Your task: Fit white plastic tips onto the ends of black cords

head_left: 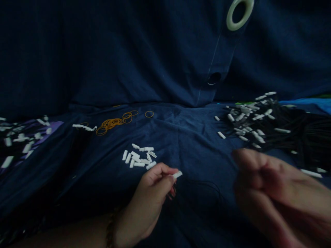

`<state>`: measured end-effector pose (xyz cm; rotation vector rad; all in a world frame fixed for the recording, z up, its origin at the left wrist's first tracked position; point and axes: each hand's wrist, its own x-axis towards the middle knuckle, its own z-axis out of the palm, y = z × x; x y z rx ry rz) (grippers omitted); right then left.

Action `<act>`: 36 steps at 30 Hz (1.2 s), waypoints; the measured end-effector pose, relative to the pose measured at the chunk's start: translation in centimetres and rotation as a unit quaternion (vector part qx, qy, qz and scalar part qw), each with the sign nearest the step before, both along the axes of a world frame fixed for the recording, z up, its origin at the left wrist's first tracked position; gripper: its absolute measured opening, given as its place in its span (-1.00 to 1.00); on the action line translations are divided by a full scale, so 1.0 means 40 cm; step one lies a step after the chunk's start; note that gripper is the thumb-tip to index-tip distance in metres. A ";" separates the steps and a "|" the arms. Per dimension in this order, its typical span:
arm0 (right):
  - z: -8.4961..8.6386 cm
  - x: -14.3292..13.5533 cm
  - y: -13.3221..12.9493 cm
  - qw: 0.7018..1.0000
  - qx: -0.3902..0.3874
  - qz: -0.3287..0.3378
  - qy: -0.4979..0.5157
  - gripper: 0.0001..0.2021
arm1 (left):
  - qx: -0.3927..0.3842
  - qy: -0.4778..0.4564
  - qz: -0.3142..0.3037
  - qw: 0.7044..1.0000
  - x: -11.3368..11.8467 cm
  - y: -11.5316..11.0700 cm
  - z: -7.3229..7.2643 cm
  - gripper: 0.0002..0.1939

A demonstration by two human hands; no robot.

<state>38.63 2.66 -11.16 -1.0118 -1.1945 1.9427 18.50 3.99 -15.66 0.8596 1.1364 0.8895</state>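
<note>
Between the thumb and forefinger of my left hand (157,193) is a small white plastic piece (177,174), its end poking out to the right. Just beyond that hand lies a loose cluster of similar white pieces (136,157) on dark blue cloth. My right hand (271,193) is raised at the lower right and smeared by motion, so I cannot make out what its fingers hold, if anything. A thin black cord (204,182) curves over the cloth between the two hands; where its ends lead is hard to see.
At the right lies a heap of black cords with white ends (253,120). More white-ended cords (24,137) rest on purple material at the left. Orange rubber bands (111,124) are piled at the back. Blue cloth with ring eyelets (239,15) hangs behind.
</note>
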 end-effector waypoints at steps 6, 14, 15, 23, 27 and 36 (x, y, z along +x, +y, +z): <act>-0.075 -0.096 0.001 0.986 0.126 -0.008 -0.110 -0.75 | -0.032 -0.035 0.010 0.999 0.001 0.001 -0.002 -0.94; -0.126 -0.072 -0.017 0.887 0.390 0.021 -0.248 -0.82 | -0.070 -0.128 0.046 0.988 0.001 0.003 -0.003 -0.98; -0.128 -0.071 -0.015 0.882 0.399 0.017 -0.251 -0.83 | -0.071 -0.135 0.049 0.987 0.001 0.003 -0.004 -0.98; -0.132 -0.068 -0.005 0.859 0.422 0.013 -0.289 -0.84 | -0.083 -0.162 0.056 0.982 0.000 0.002 -0.002 -0.96; -0.127 -0.071 -0.004 0.850 0.433 0.011 -0.299 -0.83 | -0.087 -0.163 0.057 0.981 0.001 0.005 -0.003 -0.96; -0.128 -0.069 -0.008 0.828 0.476 -0.017 -0.294 -0.87 | -0.086 -0.154 0.053 0.983 0.000 0.003 -0.006 -0.96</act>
